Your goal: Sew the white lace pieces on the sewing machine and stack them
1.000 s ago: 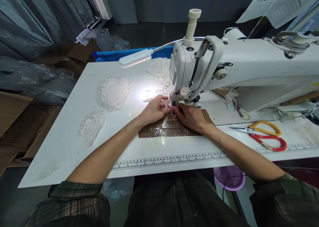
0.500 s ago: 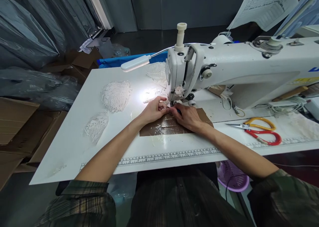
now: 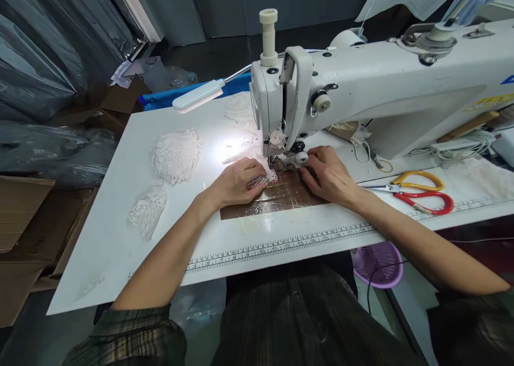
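My left hand (image 3: 240,182) has its fingers closed on a small white lace piece (image 3: 270,174), which lies partly under them beside the presser foot (image 3: 277,164). My right hand (image 3: 327,176) rests to the right of the needle area, on the brown sheet (image 3: 277,199) and the machine bed. Its thumb and forefinger are apart, and nothing shows between them. The sewing machine (image 3: 353,98) stands over both hands. A lit lamp (image 3: 198,96) shines on the white lace left of the needle.
Lace pieces lie on the left of the table, one rounded (image 3: 176,156) and one smaller (image 3: 148,211). Scissors (image 3: 417,192) with yellow and red handles lie right of my right hand. A printed ruler (image 3: 277,245) runs along the front edge. A purple basket (image 3: 379,264) stands below.
My hands were together at the needle; now they are apart, the right one moved to the right. The left hand has come slightly left, and the lace under it shows. The view has shifted.
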`<state>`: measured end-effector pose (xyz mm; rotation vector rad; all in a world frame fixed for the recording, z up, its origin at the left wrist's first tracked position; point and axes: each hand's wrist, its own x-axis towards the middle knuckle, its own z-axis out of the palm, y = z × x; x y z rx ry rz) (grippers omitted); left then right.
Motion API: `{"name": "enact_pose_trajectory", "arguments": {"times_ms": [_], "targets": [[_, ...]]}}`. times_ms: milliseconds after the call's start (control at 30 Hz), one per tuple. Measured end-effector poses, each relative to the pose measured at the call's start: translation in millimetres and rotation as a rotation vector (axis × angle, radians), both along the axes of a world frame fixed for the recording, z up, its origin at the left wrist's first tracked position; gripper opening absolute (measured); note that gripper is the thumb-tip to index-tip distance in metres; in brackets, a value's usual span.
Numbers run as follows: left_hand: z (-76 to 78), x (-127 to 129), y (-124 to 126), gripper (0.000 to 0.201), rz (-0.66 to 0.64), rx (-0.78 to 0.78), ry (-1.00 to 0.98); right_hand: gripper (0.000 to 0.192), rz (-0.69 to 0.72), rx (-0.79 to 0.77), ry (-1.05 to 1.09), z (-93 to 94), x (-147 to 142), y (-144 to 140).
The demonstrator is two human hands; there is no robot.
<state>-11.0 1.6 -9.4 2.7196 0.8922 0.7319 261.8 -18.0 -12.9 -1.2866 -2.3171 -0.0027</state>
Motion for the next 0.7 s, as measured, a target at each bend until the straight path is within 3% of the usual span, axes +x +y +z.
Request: {"name": "enact_pose_trajectory", "arguments": {"times_ms": [100,167,300,500,700], "targets": [[-6.6,1.5,1.0,0.016,0.014,-0.003,-0.051,0.037,0.208,-0.107,0.068,-5.0,-12.0,-2.3],[-8.3,3.0,1.3,0.016,0.061,-0.011,-0.14,0.037,0.275,-0.131,0.062,-8.4,-19.5,-4.6],[-9.4,8.5,0.8,0.011,0.13,0.001,-0.274,0.038,0.269,-0.155,0.025,-12.9,-27.1,-9.5],[-12.6,13.9,-0.1,0.008,0.039,0.213,-0.119,0.037,0.231,-0.19,0.008,-13.6,-28.6,-12.2],[-12.1,12.3,0.7,0.01,0.005,0.324,-0.013,0.036,0.228,-0.202,0.035,-15.8,-28.6,-14.6]]}}
